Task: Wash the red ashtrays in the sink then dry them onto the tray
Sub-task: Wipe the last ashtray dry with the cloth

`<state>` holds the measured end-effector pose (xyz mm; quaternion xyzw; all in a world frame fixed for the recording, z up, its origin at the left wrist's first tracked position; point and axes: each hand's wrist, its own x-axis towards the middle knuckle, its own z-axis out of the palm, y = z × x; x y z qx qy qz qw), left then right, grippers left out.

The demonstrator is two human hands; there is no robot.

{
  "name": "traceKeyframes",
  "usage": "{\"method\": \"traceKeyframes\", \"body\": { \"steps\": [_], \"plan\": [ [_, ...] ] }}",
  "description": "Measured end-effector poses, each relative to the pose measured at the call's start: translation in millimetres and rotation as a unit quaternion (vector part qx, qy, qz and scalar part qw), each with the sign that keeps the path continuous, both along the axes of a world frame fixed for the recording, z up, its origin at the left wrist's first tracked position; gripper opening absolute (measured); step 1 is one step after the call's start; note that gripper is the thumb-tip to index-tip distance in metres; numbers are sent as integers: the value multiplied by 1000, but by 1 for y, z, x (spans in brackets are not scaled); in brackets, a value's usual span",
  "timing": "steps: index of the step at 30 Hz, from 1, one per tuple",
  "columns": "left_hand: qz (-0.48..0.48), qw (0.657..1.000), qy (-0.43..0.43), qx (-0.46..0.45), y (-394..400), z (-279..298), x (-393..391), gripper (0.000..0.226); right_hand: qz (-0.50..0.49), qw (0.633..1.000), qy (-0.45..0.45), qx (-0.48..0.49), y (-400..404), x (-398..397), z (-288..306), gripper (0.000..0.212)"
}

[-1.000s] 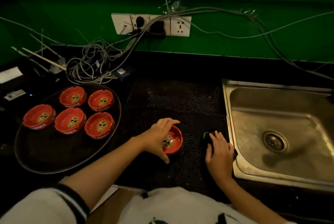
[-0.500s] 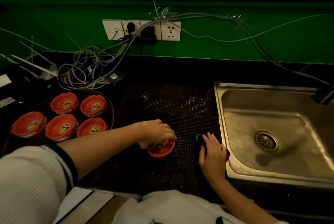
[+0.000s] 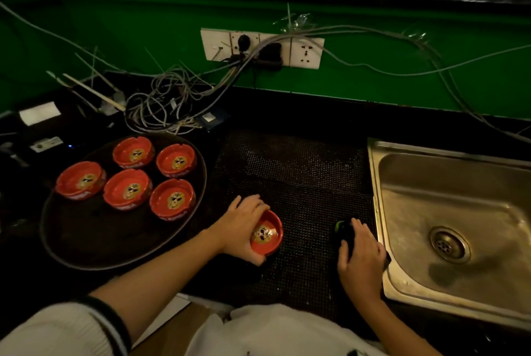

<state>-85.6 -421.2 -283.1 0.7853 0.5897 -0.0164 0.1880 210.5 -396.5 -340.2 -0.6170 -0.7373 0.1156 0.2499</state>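
Head cam: left hand (image 3: 242,229) just tipped its gripped red ashtray (image 3: 267,233) face-up again lower centre, I'd guess tray (image 3: 71,243) next; right hand (image 3: 360,258) flat on sponge (image 3: 343,229)

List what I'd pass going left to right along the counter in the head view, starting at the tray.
tray with five red ashtrays → left hand gripping a sixth ashtray on the black mat → right hand resting on a dark sponge → steel sink

sink (image 3: 448,212): right side cut off | dark object (image 3: 343,229): mostly hidden under right hand (image 3: 360,265)
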Motion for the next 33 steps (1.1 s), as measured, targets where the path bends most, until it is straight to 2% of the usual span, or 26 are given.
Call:
{"method": "traceKeyframes", "body": {
  "steps": [2,4,9,12,15,19,23,26,31,33],
  "plan": [
    [17,994,-91,-66,-2,-5,-6,126,-5,1000,-26,-2,-1,0,4,58],
    [33,986,-136,-95,-3,-8,-13,132,-14,999,-52,-4,-1,0,7,61],
    [149,959,-234,-53,-26,-22,-13,131,-1,994,-104,13,3,-16,20,64],
    [280,906,-317,29,-54,-27,-22,127,63,988,-140,31,1,-45,25,61],
    [400,839,-335,153,-83,-25,-41,117,126,976,-178,9,-2,-82,22,58],
    [548,738,-304,250,-114,-14,-85,113,155,970,-183,-46,-8,-124,3,62],
    [655,676,-227,251,-139,-15,-138,115,157,966,-199,-45,-12,-134,-10,66],
    [685,663,-202,224,-155,-22,-167,117,154,967,-198,-36,-12,-134,-11,70],
    [674,693,-175,184,-157,-31,-190,120,154,968,-193,-33,-11,-136,-11,72],
    [677,694,-175,173,-155,-33,-195,119,156,968,-192,-31,-12,-136,-11,68]
  ]
}}
